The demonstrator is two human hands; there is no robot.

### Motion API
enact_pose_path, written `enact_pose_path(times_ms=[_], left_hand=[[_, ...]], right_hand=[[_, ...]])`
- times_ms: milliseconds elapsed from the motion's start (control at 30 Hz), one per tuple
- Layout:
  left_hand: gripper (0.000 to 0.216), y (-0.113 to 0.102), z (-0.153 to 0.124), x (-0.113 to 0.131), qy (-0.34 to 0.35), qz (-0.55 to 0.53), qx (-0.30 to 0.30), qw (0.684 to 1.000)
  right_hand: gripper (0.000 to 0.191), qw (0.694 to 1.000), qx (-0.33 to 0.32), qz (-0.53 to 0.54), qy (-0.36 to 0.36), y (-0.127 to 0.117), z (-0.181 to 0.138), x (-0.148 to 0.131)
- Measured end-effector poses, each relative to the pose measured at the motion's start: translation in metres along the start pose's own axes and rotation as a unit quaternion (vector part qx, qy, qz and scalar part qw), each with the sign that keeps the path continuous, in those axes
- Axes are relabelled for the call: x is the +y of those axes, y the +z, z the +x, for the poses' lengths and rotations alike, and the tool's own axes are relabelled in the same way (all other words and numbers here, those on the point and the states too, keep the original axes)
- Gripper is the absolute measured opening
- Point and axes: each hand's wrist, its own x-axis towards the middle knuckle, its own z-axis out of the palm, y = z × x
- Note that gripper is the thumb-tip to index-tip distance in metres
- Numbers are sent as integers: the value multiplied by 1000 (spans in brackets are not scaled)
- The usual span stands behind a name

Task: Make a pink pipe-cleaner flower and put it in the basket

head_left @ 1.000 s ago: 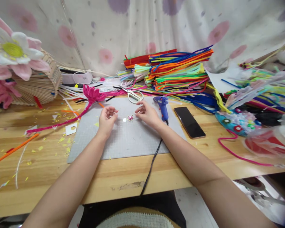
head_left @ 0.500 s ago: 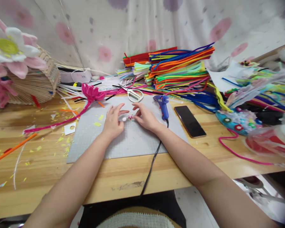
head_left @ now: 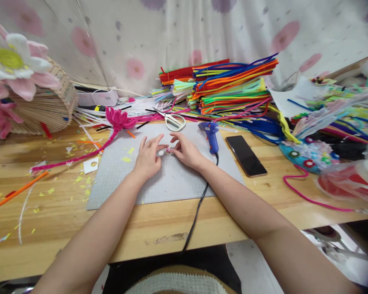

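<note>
A small pink-and-white spiky piece (head_left: pixel 169 151), shaped like a star, is between my two hands over the grey cutting mat (head_left: pixel 171 183). At its right edge are the thumb and a fingertip of my right hand (head_left: pixel 187 152), which appear to pinch it; the other fingers are raised. My left hand (head_left: pixel 147 158) is on the other side with its fingers apart, the index fingertip close to the piece. Just left of the piece shows a small white round bit (head_left: pixel 161 153); whether the two are joined is unclear.
Scissors (head_left: pixel 174 122) and a blue glue gun (head_left: pixel 211 136) lie at the mat's back edge. A black phone (head_left: pixel 246 156) is to the right. Behind are bundled pipe cleaners (head_left: pixel 233 87). A magenta fuzzy flower (head_left: pixel 119 119) and yellow scraps (head_left: pixel 126 159) are on the left.
My left index fingertip has moved slightly right, closer to the spiky piece. My right hand and the piece stay nearly where they were.
</note>
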Motion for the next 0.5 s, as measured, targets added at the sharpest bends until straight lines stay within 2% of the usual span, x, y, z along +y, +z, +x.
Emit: enact_pose_path(times_ms=[500], left_hand=[[77,-1,0,4,35,110,-30,993]], right_hand=[[51,1000,3,1,-2,1,0,4]])
